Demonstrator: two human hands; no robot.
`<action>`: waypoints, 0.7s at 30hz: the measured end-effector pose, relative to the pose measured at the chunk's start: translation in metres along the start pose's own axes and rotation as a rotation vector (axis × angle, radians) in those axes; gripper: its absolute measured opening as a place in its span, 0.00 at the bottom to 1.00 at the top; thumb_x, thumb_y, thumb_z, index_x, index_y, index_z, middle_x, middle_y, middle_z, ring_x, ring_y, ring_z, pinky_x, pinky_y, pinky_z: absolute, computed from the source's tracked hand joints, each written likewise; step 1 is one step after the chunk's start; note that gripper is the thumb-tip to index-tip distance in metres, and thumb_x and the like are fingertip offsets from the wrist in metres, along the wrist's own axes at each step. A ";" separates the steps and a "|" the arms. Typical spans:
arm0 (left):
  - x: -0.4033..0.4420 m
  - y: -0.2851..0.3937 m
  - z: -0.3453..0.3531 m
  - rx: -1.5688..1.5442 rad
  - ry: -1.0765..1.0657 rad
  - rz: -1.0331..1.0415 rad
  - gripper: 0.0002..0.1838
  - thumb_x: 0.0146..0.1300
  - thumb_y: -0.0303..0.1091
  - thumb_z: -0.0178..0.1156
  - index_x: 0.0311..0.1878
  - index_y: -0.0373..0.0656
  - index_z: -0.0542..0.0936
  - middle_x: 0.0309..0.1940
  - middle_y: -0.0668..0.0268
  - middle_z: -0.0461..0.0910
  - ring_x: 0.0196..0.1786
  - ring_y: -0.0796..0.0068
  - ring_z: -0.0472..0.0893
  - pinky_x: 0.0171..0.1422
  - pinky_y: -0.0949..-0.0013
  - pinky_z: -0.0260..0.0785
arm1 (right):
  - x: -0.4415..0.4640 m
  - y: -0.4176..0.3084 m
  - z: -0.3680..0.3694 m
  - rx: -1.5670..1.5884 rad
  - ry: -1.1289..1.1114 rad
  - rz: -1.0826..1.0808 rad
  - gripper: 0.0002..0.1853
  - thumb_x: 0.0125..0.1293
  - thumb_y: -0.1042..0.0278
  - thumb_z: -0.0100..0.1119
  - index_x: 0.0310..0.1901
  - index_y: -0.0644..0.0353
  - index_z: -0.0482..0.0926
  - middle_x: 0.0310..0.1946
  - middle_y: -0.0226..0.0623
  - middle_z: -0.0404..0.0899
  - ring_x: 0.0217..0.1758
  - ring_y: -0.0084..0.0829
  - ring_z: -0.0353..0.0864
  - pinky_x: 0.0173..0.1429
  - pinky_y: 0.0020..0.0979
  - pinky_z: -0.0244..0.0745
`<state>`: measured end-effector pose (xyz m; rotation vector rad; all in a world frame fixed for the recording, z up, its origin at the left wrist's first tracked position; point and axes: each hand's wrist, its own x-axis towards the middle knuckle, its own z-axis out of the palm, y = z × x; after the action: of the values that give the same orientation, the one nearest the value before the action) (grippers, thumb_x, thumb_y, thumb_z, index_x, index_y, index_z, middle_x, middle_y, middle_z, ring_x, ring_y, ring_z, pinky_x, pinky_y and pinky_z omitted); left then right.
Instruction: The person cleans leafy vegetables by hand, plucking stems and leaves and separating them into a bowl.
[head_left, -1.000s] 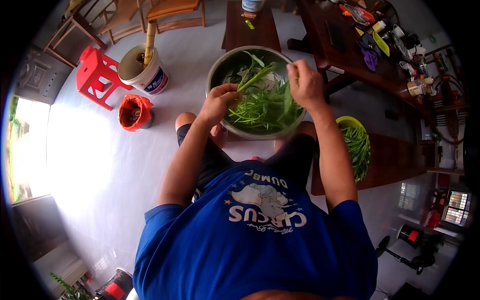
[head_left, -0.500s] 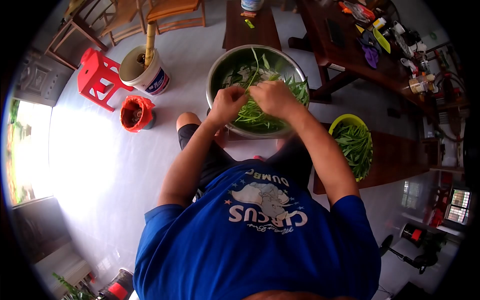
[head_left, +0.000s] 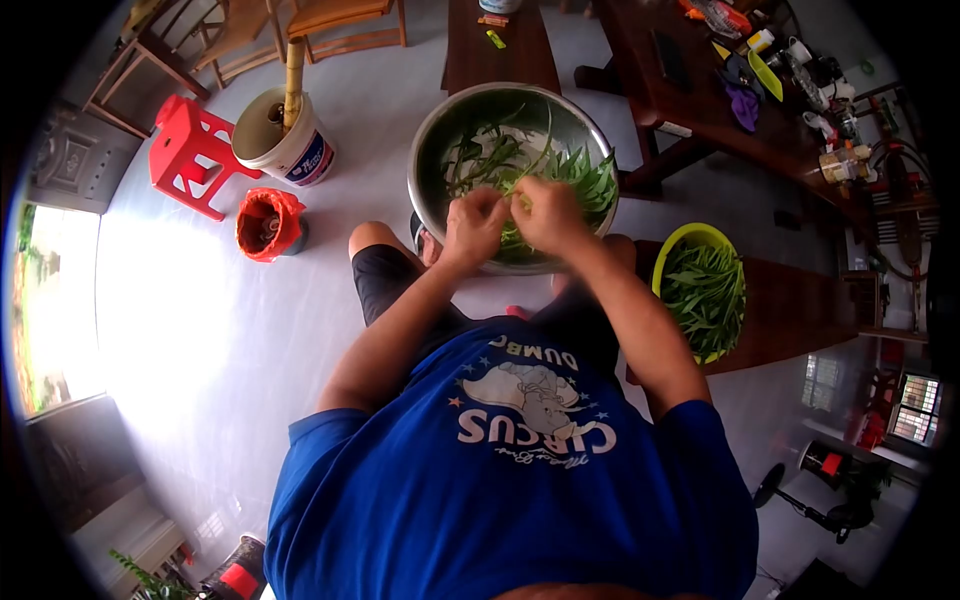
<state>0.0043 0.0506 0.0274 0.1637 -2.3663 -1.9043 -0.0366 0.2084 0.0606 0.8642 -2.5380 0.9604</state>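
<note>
Steel basin [head_left: 430,150] x1 w/ greens [head_left: 588,180], L hand [head_left: 474,226] + R hand [head_left: 548,216] pinching stem [head_left: 514,184] btwn, 1 yellow tub [head_left: 659,268]

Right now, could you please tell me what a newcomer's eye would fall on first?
Probably the blue shirt, filling the lower middle. Above it, the left hand and right hand are close together over a metal basin of greens. A bright red stool stands towards the left edge.

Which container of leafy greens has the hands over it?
The silvery metal basin: both the left hand and the right hand are over it. The yellow-green tub, to the right, has neither.
</note>
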 end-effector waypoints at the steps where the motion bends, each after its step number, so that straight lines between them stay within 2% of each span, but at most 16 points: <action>1: -0.002 0.001 0.001 0.011 -0.029 -0.014 0.14 0.69 0.36 0.65 0.45 0.30 0.86 0.32 0.64 0.87 0.35 0.81 0.81 0.43 0.71 0.75 | -0.003 -0.001 0.001 0.042 0.028 0.051 0.06 0.59 0.70 0.65 0.33 0.61 0.78 0.24 0.48 0.81 0.29 0.53 0.84 0.32 0.48 0.76; 3: -0.008 -0.001 0.010 -0.083 -0.017 -0.010 0.13 0.70 0.35 0.65 0.44 0.31 0.86 0.31 0.66 0.86 0.35 0.83 0.80 0.42 0.73 0.73 | -0.006 -0.003 -0.001 0.101 0.060 0.121 0.05 0.62 0.73 0.63 0.37 0.62 0.79 0.25 0.51 0.82 0.27 0.53 0.83 0.29 0.46 0.74; 6: -0.016 -0.003 0.022 -0.154 0.016 -0.022 0.12 0.71 0.34 0.65 0.45 0.32 0.85 0.29 0.71 0.84 0.33 0.86 0.77 0.39 0.75 0.71 | -0.009 0.000 -0.011 0.159 0.127 0.097 0.04 0.66 0.73 0.61 0.37 0.63 0.79 0.24 0.50 0.81 0.25 0.51 0.84 0.28 0.44 0.73; 7: -0.020 -0.001 0.021 -0.110 0.023 0.013 0.12 0.71 0.34 0.65 0.45 0.32 0.85 0.29 0.69 0.84 0.32 0.85 0.77 0.39 0.74 0.71 | -0.010 0.001 -0.020 0.171 0.147 0.122 0.05 0.70 0.72 0.60 0.37 0.63 0.78 0.23 0.50 0.81 0.23 0.48 0.84 0.27 0.42 0.73; 9: -0.025 -0.001 0.018 -0.039 0.043 0.096 0.11 0.70 0.33 0.65 0.45 0.32 0.85 0.30 0.65 0.84 0.32 0.80 0.79 0.39 0.71 0.72 | -0.012 0.015 -0.040 0.147 0.210 0.233 0.07 0.73 0.71 0.58 0.41 0.65 0.80 0.25 0.46 0.83 0.22 0.34 0.84 0.26 0.35 0.72; 10: -0.025 -0.003 0.017 -0.014 0.060 0.143 0.10 0.69 0.31 0.65 0.45 0.32 0.85 0.30 0.62 0.85 0.32 0.76 0.80 0.40 0.70 0.73 | -0.013 0.021 -0.052 0.144 0.242 0.262 0.08 0.75 0.69 0.57 0.43 0.66 0.81 0.25 0.39 0.83 0.21 0.23 0.78 0.25 0.30 0.68; 12: -0.022 -0.004 0.011 0.053 0.085 0.274 0.09 0.68 0.29 0.65 0.45 0.33 0.85 0.32 0.57 0.85 0.33 0.67 0.83 0.41 0.66 0.74 | -0.018 0.034 -0.078 0.232 0.285 0.367 0.10 0.78 0.66 0.57 0.45 0.64 0.83 0.24 0.25 0.77 0.22 0.15 0.65 0.26 0.24 0.61; 13: -0.018 -0.004 0.007 0.095 0.090 0.357 0.09 0.67 0.28 0.64 0.46 0.33 0.85 0.33 0.54 0.84 0.34 0.62 0.83 0.41 0.65 0.74 | -0.016 0.035 -0.087 0.251 0.395 0.262 0.10 0.78 0.65 0.58 0.45 0.62 0.83 0.25 0.21 0.74 0.23 0.13 0.63 0.26 0.22 0.57; 14: -0.014 -0.003 0.004 0.136 0.093 0.442 0.09 0.66 0.27 0.64 0.46 0.33 0.85 0.34 0.51 0.84 0.35 0.57 0.84 0.42 0.63 0.75 | -0.023 0.036 -0.105 0.291 0.345 0.430 0.09 0.78 0.66 0.58 0.46 0.61 0.84 0.25 0.18 0.71 0.26 0.11 0.62 0.27 0.21 0.55; 15: -0.011 0.000 0.003 0.125 0.105 0.420 0.08 0.64 0.24 0.62 0.45 0.33 0.85 0.33 0.49 0.82 0.40 0.49 0.83 0.46 0.59 0.75 | -0.025 0.039 -0.117 0.341 0.376 0.417 0.08 0.79 0.65 0.58 0.45 0.60 0.84 0.26 0.17 0.70 0.27 0.11 0.62 0.29 0.20 0.55; 18: 0.009 -0.006 -0.002 0.292 0.087 0.518 0.10 0.62 0.24 0.62 0.45 0.35 0.85 0.36 0.48 0.81 0.42 0.48 0.80 0.46 0.53 0.73 | -0.033 0.037 -0.155 0.369 0.444 0.383 0.10 0.79 0.64 0.57 0.45 0.62 0.82 0.28 0.20 0.71 0.30 0.12 0.64 0.32 0.19 0.59; 21: 0.034 -0.094 0.007 0.535 -0.104 0.480 0.12 0.63 0.32 0.59 0.44 0.37 0.86 0.44 0.50 0.80 0.52 0.47 0.77 0.56 0.46 0.68 | -0.048 0.039 -0.194 0.300 0.545 0.420 0.11 0.80 0.64 0.56 0.47 0.64 0.81 0.31 0.24 0.74 0.33 0.15 0.68 0.36 0.18 0.63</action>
<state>-0.0278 0.0322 -0.0656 -0.4368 -2.6148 -1.0759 -0.0124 0.3835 0.1613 0.0839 -2.1531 1.4891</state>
